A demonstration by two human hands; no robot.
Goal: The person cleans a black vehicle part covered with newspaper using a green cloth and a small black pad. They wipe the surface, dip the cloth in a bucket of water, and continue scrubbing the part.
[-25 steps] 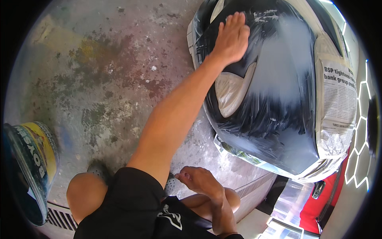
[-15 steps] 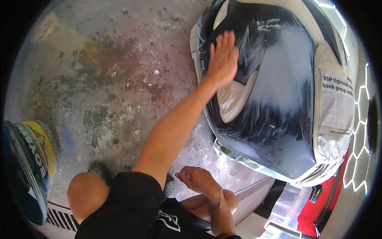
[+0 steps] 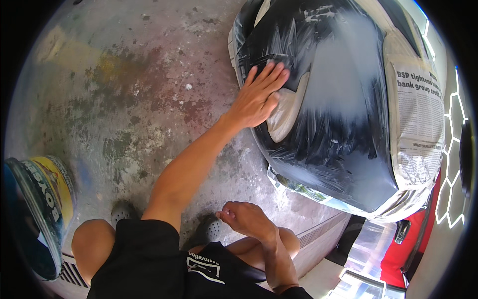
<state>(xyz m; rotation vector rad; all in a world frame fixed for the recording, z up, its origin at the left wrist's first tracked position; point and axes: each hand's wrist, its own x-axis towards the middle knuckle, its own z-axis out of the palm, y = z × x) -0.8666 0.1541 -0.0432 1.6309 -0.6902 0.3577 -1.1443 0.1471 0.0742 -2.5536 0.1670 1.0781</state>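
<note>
My left hand (image 3: 256, 97) reaches out and lies on the side of a black car bumper (image 3: 343, 124), fingers extended and pressed down. A dark thin piece (image 3: 278, 59), apparently sandpaper, pokes out past the fingertips; the rest is under the hand. Pale grey dull patches and whitish streaks mark the black surface. Just beside the palm is a recess covered with beige masking (image 3: 286, 114). Held near my bent right knee, my right hand (image 3: 249, 219) has its fingers loosely curled, with nothing visible in them.
Newspaper (image 3: 418, 109) and beige masking tape (image 3: 391, 124) cover the bumper's right side. A large dark bucket (image 3: 42, 204) with a yellow label stands at left. Below the bumper are a floor grate (image 3: 326, 229) and a red panel (image 3: 416, 224). The concrete floor (image 3: 129, 124) is stained.
My left hand has slid down and to the left along the bumper, and the dark sheet now shows at its fingertips. The view has shifted slightly. My right hand stays curled near the knee.
</note>
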